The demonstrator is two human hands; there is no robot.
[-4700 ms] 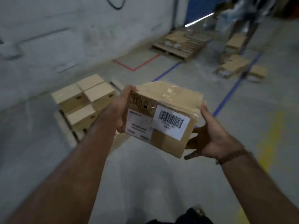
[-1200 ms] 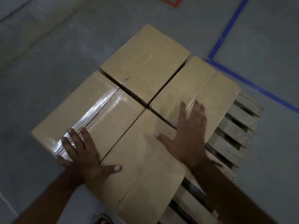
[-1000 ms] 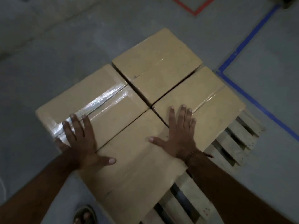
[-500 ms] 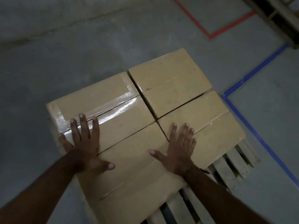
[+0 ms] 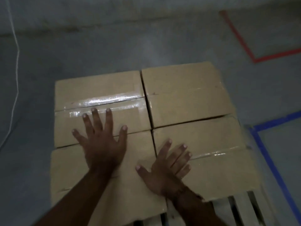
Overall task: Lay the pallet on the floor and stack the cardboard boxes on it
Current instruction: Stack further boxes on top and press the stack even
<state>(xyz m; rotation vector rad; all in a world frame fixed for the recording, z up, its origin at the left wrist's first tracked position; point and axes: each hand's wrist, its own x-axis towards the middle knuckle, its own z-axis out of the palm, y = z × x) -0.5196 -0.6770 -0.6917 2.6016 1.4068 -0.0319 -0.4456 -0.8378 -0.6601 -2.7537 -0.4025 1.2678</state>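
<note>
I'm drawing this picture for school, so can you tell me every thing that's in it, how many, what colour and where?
cardboard boxes: four, tan, packed two by two on the pallet.
pallet: one, pale wood, under the boxes, slats showing at the near right.
floor: grey, all around.
red tape: one corner, far right.
blue tape: one corner, right.
white cord: one, far left.
left hand: flat, spread on the left boxes.
right hand: flat on the near boxes.

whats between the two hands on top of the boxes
In the head view, only bare cardboard: between the left hand and right hand runs the near left box top and its seam.
</note>
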